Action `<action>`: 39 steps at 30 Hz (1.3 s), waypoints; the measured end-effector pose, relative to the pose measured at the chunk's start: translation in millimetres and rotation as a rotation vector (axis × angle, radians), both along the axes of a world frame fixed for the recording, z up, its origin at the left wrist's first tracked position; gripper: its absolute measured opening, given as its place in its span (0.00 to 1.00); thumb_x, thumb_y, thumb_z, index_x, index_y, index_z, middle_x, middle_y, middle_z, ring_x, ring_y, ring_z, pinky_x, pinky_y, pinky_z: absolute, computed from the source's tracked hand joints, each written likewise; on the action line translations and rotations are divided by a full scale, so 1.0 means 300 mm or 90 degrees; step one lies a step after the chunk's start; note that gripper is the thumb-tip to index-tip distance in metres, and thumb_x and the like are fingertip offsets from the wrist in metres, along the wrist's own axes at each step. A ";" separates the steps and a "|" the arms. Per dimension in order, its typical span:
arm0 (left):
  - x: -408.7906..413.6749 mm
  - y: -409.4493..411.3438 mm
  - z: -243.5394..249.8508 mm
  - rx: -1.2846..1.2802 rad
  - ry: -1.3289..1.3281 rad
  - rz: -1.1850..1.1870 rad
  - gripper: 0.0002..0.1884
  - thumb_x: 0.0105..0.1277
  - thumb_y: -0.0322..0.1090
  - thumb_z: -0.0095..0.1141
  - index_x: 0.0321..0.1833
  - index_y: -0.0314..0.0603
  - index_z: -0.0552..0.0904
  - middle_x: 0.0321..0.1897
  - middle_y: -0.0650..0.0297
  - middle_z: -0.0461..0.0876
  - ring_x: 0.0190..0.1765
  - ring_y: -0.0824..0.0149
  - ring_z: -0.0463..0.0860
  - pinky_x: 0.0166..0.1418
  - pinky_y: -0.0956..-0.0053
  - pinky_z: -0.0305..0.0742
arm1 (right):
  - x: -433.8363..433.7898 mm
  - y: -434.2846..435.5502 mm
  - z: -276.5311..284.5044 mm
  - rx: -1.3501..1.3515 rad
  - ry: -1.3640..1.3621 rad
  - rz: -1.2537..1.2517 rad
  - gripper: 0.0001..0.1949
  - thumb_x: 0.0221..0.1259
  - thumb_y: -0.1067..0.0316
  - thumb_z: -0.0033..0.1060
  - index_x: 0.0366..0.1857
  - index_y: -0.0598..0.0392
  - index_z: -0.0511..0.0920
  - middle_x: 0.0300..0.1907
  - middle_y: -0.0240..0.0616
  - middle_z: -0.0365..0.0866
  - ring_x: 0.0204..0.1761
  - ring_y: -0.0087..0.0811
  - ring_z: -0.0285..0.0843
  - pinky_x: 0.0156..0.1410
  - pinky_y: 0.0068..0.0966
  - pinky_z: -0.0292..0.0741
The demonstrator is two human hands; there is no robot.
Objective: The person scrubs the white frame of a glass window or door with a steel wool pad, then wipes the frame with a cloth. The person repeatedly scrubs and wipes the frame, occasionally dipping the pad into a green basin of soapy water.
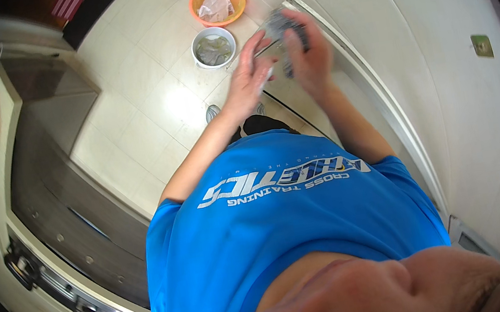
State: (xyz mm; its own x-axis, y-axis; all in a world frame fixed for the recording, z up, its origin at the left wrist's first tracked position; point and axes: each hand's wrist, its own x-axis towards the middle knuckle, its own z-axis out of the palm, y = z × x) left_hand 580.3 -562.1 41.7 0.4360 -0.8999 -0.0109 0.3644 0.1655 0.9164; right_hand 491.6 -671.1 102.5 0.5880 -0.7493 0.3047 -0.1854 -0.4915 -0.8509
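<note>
My right hand (314,58) is closed around a crumpled grey cloth or scrubbing pad (279,23), too blurred to tell which. Parts of the grey material show between and below the fingers. Close by on its left, my left hand (249,74) is held with fingers apart and nothing in it. A whitish, foam-like patch shows on its palm side. Both hands are in front of my body, over a transparent glass panel (353,89) with a pale frame (380,89) along the wall side. Whether either hand touches the glass cannot be told.
A white bucket (197,55) with grey cloth-like contents in liquid stands on the tiled floor (133,111). Behind it sits an orange basin (242,1) holding a pale plastic bag. A counter (8,104) with cookware and a gas stove (61,286) runs along the left; a wall (442,89) bounds the right.
</note>
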 end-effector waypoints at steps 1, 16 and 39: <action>-0.029 -0.042 0.017 -0.022 0.022 0.016 0.22 0.75 0.36 0.46 0.69 0.44 0.63 0.62 0.60 0.71 0.56 0.71 0.75 0.56 0.75 0.73 | 0.013 0.045 -0.009 0.024 -0.027 0.003 0.15 0.66 0.72 0.50 0.55 0.60 0.75 0.56 0.45 0.78 0.56 0.35 0.77 0.63 0.29 0.70; -0.178 -0.380 0.075 -0.172 -0.783 0.113 0.17 0.50 0.27 0.64 0.46 0.45 0.83 0.48 0.65 0.82 0.53 0.58 0.79 0.47 0.66 0.77 | -0.457 -0.263 -0.072 0.014 0.559 -0.190 0.18 0.66 0.50 0.52 0.50 0.50 0.79 0.40 0.46 0.83 0.46 0.47 0.79 0.49 0.40 0.73; 0.059 -0.518 0.050 0.043 -1.052 0.306 0.10 0.50 0.31 0.64 0.38 0.45 0.84 0.30 0.65 0.78 0.40 0.61 0.79 0.38 0.63 0.75 | -0.475 -0.255 -0.061 0.046 0.505 -0.185 0.23 0.67 0.40 0.45 0.42 0.48 0.82 0.30 0.46 0.83 0.36 0.49 0.81 0.40 0.41 0.75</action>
